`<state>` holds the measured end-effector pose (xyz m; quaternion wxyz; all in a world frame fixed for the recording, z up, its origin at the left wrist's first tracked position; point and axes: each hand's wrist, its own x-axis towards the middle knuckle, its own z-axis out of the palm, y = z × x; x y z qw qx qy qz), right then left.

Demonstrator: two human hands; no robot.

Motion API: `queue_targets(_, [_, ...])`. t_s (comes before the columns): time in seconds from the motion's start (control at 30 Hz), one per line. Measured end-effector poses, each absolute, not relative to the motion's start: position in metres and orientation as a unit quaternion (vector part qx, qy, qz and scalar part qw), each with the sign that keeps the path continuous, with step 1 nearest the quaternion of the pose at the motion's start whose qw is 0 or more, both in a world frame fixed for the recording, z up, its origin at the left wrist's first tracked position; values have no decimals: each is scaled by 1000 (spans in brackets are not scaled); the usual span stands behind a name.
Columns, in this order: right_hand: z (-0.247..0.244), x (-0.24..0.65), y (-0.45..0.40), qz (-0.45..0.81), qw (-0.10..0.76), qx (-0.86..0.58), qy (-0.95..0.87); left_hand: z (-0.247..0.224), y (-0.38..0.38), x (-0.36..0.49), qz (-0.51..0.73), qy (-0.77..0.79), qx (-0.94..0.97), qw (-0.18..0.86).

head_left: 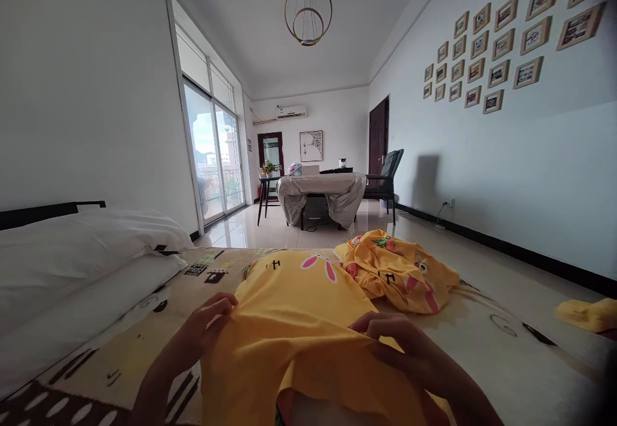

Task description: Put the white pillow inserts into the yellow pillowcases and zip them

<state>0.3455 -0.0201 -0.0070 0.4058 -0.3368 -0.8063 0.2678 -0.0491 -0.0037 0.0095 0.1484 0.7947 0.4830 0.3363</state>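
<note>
A yellow printed cloth (294, 297) with pink rabbit ears is spread over the bed in front of me; whether it is a garment or a cover I cannot tell. My left hand (209, 323) pinches its left edge. On the other side, my right hand (395, 336) is closed on a fold of the same cloth. Below the hands the fabric drapes toward me, and a pale patch shows under its near edge. A crumpled second yellow cloth (400, 272), printed with rabbits and carrots, lies just beyond my right hand.
White pillows (87, 252) lie at the left on the patterned bed sheet (116, 362). Another yellow item (588, 315) is at the far right. Past the bed stand a covered table (321, 185) and a dark chair (385, 175).
</note>
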Motion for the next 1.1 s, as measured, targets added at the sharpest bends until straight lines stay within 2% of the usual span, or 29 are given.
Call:
queue_targets(0.13, [-5, 339, -20, 295, 397, -352, -795, -2, 10, -41, 386, 503, 752, 181])
queue_targets(0.23, [-7, 334, -19, 293, 373, -382, -793, -16, 24, -32, 396, 515, 743, 163])
queue_targets(0.37, [-11, 325, -18, 268, 336, -437, -790, -24, 28, -25, 299, 521, 780, 174])
queue_targets(0.47, [-9, 316, -19, 279, 282, -416, -818, -24, 25, -20, 222, 519, 798, 212])
queue_targets(0.53, [-6, 311, -21, 292, 274, -400, -825, -23, 22, -14, 216, 533, 789, 217])
queue_targets(0.6, [-5, 310, -21, 331, 277, -379, -819, -23, 21, -7, 222, 558, 774, 202])
queue_targets(0.7, [-10, 316, -11, 457, 284, -313, -783, -23, 21, 1, 224, 576, 766, 176])
queue_targets(0.77, [-20, 325, 6, 494, 332, -317, -738, -24, 23, 2, 224, 573, 767, 184])
queue_targets(0.83, [-35, 336, 31, 433, 410, -412, -689, -26, 29, -3, 236, 585, 748, 205])
queue_targets(0.9, [-54, 345, 57, 317, 447, -548, -632, -32, 37, -12, 252, 620, 711, 215])
queue_targets(1.0, [-81, 354, 83, 249, 381, -664, -593, -47, 50, -29, 258, 683, 649, 214])
queue_targets(1.1, [-97, 355, 90, 258, 361, -662, -604, -64, 58, -42, 271, 697, 618, 244])
